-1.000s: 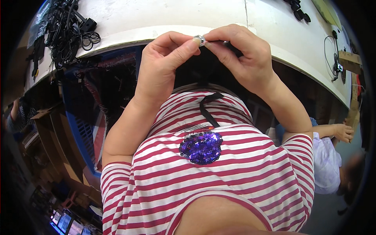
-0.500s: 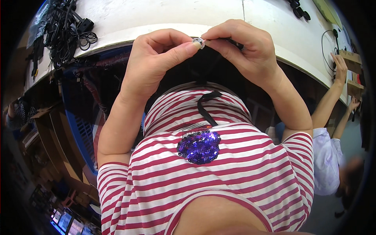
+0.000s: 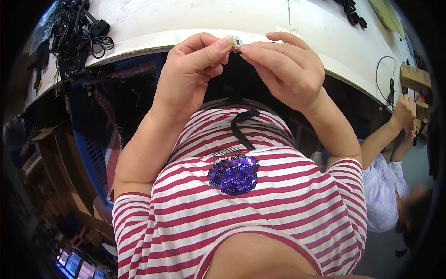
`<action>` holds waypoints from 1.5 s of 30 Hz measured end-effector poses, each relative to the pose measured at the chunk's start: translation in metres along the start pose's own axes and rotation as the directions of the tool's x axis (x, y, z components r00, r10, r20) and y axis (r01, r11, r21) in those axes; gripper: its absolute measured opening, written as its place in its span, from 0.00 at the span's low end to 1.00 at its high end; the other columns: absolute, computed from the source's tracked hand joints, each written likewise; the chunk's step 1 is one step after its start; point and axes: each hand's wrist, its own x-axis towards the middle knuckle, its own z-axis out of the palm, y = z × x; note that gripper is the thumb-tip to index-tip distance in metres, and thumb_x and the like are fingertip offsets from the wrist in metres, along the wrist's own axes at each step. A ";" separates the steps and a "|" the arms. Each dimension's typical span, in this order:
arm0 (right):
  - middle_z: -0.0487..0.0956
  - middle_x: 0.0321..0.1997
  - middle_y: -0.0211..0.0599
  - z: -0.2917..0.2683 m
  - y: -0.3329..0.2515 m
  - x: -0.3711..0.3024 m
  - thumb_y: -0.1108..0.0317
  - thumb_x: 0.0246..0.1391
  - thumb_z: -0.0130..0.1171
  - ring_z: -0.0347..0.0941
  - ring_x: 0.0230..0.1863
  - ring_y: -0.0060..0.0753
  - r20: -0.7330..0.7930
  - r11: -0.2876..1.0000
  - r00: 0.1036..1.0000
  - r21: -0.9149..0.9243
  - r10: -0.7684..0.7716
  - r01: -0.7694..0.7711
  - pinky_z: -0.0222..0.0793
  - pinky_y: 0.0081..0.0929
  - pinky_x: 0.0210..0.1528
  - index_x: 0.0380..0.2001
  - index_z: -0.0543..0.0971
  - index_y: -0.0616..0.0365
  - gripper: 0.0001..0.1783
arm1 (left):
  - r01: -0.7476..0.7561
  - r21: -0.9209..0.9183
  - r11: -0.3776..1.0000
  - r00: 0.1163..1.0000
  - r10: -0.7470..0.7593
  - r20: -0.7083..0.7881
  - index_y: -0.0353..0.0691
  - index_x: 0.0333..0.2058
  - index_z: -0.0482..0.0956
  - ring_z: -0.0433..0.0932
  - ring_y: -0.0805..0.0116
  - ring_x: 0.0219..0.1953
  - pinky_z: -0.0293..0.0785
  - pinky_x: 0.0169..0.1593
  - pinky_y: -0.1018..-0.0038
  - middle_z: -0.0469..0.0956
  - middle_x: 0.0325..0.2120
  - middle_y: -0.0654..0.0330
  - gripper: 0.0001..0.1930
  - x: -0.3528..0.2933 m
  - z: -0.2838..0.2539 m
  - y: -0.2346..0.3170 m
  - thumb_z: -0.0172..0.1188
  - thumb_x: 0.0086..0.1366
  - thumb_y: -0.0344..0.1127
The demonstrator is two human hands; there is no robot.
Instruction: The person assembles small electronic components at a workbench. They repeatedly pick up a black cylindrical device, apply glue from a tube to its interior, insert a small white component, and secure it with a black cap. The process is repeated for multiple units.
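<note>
At the front edge of the white table, my left hand (image 3: pixel 193 69) pinches a small clear and whitish part (image 3: pixel 237 43) between thumb and fingers. The part is too small for me to tell its kind. My right hand (image 3: pixel 290 69) meets it from the other side, thumb and forefinger closed at its edge. One finger of that hand is raised away from the others. Its palm side is mostly hidden. Both hands are held close together in front of my striped shirt.
Tangled black cables (image 3: pixel 76 39) lie on the white table (image 3: pixel 153 28) at the far left. Small black pieces (image 3: pixel 355 18) sit at the far right. Below the table's left edge stands a blue plastic crate (image 3: pixel 90 139). A co-worker's hands (image 3: pixel 405 111) are near cardboard pieces (image 3: pixel 415 78) at right.
My right hand has turned and its finger has lifted; the dark thing seen behind its fingers no longer shows. The small part has moved slightly up. The co-worker's hands have moved down.
</note>
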 end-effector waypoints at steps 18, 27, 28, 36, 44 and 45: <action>0.79 0.29 0.26 0.008 0.003 -0.002 0.71 0.41 0.60 0.75 0.29 0.25 0.026 0.996 0.999 -0.084 -0.041 0.043 0.70 0.31 0.43 0.29 0.79 0.51 0.08 | -0.004 0.122 0.993 1.000 0.005 -0.014 0.39 0.29 0.75 0.67 0.81 0.28 0.63 0.31 0.85 0.72 0.25 0.67 0.05 -0.003 -0.011 0.000 0.57 0.58 0.33; 0.79 0.29 0.26 0.009 0.005 0.000 0.72 0.40 0.60 0.75 0.29 0.25 0.051 0.996 0.998 -0.078 -0.034 0.038 0.70 0.31 0.43 0.29 0.79 0.51 0.09 | -0.141 0.391 0.909 0.990 0.128 0.060 0.38 0.28 0.77 0.67 0.82 0.28 0.59 0.33 0.84 0.74 0.24 0.67 0.06 -0.005 -0.017 0.004 0.59 0.56 0.34; 0.79 0.28 0.26 0.010 0.004 0.001 0.73 0.40 0.60 0.75 0.29 0.25 0.046 0.997 0.999 -0.072 -0.028 0.031 0.70 0.31 0.43 0.29 0.79 0.51 0.09 | -0.152 0.383 0.911 0.988 0.139 0.063 0.38 0.28 0.77 0.66 0.82 0.28 0.58 0.33 0.84 0.74 0.24 0.67 0.06 -0.004 -0.017 0.003 0.59 0.56 0.34; 0.79 0.28 0.28 0.014 0.003 0.006 0.75 0.40 0.60 0.75 0.30 0.28 0.070 0.998 0.996 0.039 0.054 -0.057 0.70 0.34 0.45 0.29 0.78 0.52 0.09 | -0.091 0.188 0.978 0.996 0.086 0.037 0.37 0.29 0.76 0.64 0.82 0.25 0.57 0.29 0.85 0.73 0.24 0.66 0.06 0.002 -0.021 0.001 0.58 0.57 0.33; 0.79 0.28 0.31 0.015 0.002 0.015 0.75 0.42 0.60 0.75 0.29 0.29 0.129 0.964 0.971 0.151 0.200 -0.218 0.72 0.27 0.40 0.30 0.78 0.55 0.08 | -0.077 0.167 0.983 0.994 0.063 0.086 0.36 0.30 0.77 0.67 0.83 0.27 0.60 0.32 0.87 0.75 0.25 0.66 0.07 0.001 -0.023 0.011 0.59 0.56 0.33; 0.78 0.28 0.32 0.012 -0.004 0.019 0.74 0.42 0.60 0.75 0.29 0.28 0.155 0.927 0.941 0.184 0.301 -0.327 0.72 0.25 0.38 0.30 0.78 0.55 0.08 | -0.089 0.179 0.980 0.993 0.074 0.090 0.36 0.30 0.77 0.66 0.82 0.27 0.60 0.32 0.86 0.74 0.25 0.66 0.07 -0.002 -0.021 0.014 0.58 0.57 0.33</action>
